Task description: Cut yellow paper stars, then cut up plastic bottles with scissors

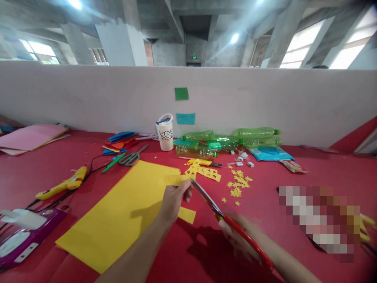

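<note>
My left hand (176, 198) pinches a narrow strip of yellow paper (173, 180) between thumb and fingers; faint outlines show on it. In my right hand (235, 232) are red-handled scissors (246, 237), their blade tips touching or almost touching the strip's right end. Beneath my left hand lies a large yellow sheet (118, 212), and a small yellow paper piece (187, 215) rests just right of it. Cut-out yellow stars (239, 181) are scattered beyond the scissors. Strips with star-shaped holes (210, 173) lie beside a yellow utility knife (200, 162).
Green plastic bottles (229, 141) lie along the white partition, near a white cup (165, 135) and a blue packet (271, 153). On the left are green-handled scissors (131, 158), a yellow glue gun (64, 184) and a purple power strip (29, 239). A blurred-out object (318, 220) lies right.
</note>
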Action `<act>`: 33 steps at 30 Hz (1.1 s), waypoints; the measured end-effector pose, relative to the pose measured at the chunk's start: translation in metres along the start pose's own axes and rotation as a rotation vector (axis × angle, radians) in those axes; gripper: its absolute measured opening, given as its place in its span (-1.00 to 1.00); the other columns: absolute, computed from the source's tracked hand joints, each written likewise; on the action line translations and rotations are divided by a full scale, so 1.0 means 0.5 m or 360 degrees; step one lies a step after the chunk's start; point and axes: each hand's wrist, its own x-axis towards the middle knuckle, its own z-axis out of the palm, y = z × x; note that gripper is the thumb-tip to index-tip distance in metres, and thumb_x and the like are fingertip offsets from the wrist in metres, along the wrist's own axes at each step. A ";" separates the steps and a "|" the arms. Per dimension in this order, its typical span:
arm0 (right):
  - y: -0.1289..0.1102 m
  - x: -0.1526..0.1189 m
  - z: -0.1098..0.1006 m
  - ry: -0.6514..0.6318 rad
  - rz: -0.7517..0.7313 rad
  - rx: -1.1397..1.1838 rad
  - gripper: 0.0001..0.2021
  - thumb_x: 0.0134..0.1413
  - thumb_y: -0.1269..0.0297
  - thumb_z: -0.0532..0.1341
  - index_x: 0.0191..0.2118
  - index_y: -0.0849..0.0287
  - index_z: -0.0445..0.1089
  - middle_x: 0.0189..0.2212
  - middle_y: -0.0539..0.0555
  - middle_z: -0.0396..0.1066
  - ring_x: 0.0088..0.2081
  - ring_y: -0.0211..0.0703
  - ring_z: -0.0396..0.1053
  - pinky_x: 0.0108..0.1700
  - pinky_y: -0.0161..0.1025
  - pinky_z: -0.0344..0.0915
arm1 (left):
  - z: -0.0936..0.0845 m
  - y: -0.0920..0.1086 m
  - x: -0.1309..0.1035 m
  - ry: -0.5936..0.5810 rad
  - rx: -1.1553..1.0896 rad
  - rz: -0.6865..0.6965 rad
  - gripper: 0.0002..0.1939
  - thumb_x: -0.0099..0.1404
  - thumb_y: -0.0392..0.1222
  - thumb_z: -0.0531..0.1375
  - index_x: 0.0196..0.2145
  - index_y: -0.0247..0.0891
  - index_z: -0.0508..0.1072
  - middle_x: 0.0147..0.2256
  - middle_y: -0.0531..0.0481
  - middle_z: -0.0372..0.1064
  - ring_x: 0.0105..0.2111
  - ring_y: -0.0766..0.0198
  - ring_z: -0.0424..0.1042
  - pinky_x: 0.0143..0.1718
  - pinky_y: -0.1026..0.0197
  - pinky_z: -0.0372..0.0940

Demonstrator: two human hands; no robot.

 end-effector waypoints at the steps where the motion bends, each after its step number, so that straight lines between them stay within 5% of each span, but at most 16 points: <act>1: 0.001 0.001 0.000 -0.0003 0.0001 0.0004 -0.52 0.05 -0.23 0.00 -0.52 0.15 0.09 -0.70 -0.16 0.03 -0.71 -0.43 0.02 -0.69 -0.46 0.00 | 0.000 -0.001 0.000 0.0000 -0.0005 -0.0001 -0.74 0.16 -0.12 0.15 -0.59 -0.34 0.41 -0.68 0.09 0.24 -0.68 0.45 0.20 -0.62 0.35 0.11; 24: 0.004 0.002 0.000 0.0010 -0.0072 0.0124 -0.51 0.03 -0.23 0.04 -0.53 0.15 0.10 -0.75 -0.19 0.01 -0.71 -0.42 0.04 -0.65 -0.45 0.05 | -0.005 -0.003 -0.005 0.0042 -0.0013 -0.0032 -0.72 0.17 -0.07 0.14 -0.56 -0.31 0.42 -0.64 0.09 0.26 -0.63 0.43 0.21 -0.54 0.32 0.17; 28: 0.024 0.009 0.012 0.0048 0.0009 0.0227 -0.48 -0.04 -0.29 0.04 -0.51 0.15 0.13 -0.74 -0.17 0.07 -0.73 -0.41 0.09 -0.68 -0.45 0.08 | 0.007 0.000 -0.017 0.0006 0.0117 -0.0103 -0.67 0.20 -0.01 0.09 -0.55 -0.29 0.40 -0.64 0.09 0.23 -0.60 0.41 0.22 -0.47 0.32 0.20; 33: 0.045 0.016 0.033 0.0046 -0.0136 0.0360 -0.53 0.08 -0.19 0.01 -0.49 0.17 0.16 -0.79 -0.20 0.09 -0.77 -0.43 0.06 -0.52 -0.36 0.27 | 0.036 0.006 -0.043 0.0048 0.0226 0.0089 -0.63 0.24 0.04 0.06 -0.58 -0.27 0.32 -0.65 0.11 0.18 -0.63 0.39 0.18 -0.53 0.32 0.15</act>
